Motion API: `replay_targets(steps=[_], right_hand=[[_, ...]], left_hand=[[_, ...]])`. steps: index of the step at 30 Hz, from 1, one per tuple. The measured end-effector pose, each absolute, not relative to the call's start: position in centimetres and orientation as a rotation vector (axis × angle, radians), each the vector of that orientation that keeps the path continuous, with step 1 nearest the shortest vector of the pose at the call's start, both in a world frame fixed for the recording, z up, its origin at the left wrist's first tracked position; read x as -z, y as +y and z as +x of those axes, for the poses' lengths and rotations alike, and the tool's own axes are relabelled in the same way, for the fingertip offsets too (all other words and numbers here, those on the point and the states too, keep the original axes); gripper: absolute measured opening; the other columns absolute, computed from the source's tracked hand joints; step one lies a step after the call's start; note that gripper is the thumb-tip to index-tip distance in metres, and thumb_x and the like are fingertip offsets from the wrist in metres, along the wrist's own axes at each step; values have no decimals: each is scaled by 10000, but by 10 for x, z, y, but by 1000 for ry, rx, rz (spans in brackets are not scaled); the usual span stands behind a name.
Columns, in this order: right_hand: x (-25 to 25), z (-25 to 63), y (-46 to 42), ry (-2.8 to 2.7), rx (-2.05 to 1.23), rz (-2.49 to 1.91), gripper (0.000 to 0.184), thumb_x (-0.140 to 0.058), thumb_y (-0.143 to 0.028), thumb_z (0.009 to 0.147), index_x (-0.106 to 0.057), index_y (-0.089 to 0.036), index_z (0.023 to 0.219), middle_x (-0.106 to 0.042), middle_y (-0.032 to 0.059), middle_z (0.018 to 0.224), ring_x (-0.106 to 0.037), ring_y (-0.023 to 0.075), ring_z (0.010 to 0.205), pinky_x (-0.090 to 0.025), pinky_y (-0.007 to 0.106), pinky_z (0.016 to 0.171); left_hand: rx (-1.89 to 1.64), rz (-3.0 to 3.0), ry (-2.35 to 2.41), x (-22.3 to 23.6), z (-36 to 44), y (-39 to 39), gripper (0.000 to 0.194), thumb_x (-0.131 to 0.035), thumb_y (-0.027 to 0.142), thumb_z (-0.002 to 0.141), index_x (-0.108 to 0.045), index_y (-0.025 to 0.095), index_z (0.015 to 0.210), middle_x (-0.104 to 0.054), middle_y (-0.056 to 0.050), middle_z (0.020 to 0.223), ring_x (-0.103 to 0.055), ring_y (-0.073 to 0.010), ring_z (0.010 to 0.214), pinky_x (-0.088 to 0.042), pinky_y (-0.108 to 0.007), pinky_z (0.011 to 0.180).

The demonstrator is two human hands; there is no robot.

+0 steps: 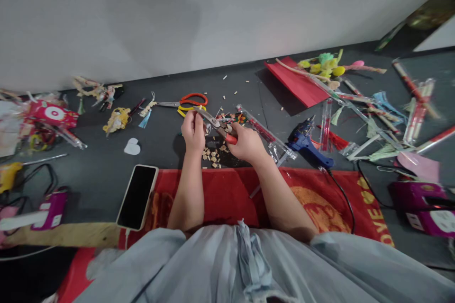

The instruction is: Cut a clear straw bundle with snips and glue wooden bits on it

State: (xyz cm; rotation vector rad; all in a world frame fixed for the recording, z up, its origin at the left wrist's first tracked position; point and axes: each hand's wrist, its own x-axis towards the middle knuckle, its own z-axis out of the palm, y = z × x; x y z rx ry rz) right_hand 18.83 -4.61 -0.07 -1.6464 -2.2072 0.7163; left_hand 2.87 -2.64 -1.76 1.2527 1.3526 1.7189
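Note:
In my right hand [247, 143] is a pair of red-handled pruning shears [213, 122], its metal blades pointing up and left. My left hand [194, 131] is closed beside the blade tips, fingers pinched; whatever lies between them is too small to make out. Below and between both hands are scattered small pale wooden bits [213, 155]. Scissors with orange and yellow handles [193, 100] lie just beyond my left hand. Past the shears is a small heap of colourful scraps [234, 117], partly covered by my right hand.
A blue glue gun [308, 144] rests right of my hands, its cord crossing a red towel [227, 194]. To the left lie a phone [138, 196] and white paper cutouts [132, 147]. Red paper [298, 83], tassels and wrapped sticks [419, 109] cover the right side.

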Motion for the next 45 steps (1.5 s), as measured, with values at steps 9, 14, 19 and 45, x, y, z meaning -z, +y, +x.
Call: replay_targets(steps=[9,14,19,45], right_hand=[[9,193,-43,-2188,-760,-1437,386,-476,-277,719,-513,-146,1081,-674,134,971,-618,271,875,-438,336,702],[11,194,-43,-2192,-771,-1370,405,-495,-284,715,-505,-126,1088,-657,151,982,-599,276,896,-442,355,734],[13,195,-42,-2222,-731,-1311,380,-482,-273,714,-500,-132,1067,-644,146,950,-585,273,880,-444,367,737],[6,196,-43,-2238,-712,-1455,411,-496,-269,683,-519,-144,1073,-655,141,962,-600,288,883,-452,373,717]], left_hand=[[-1749,1052,1204,13,28,-25,347,-615,490,756,-501,183,640,-357,82,460,-324,-27,328,-199,-157,306],[-1678,838,1019,4,26,-26,326,-654,327,673,-396,187,530,-276,98,426,-254,-15,276,-137,-162,288],[-1530,688,909,-6,23,-29,310,-615,275,671,-362,189,513,-231,110,406,-196,-9,234,-118,-163,282],[-1297,401,891,-18,21,-31,360,-407,246,847,-278,188,516,-178,103,383,-179,-23,203,-139,-156,263]])
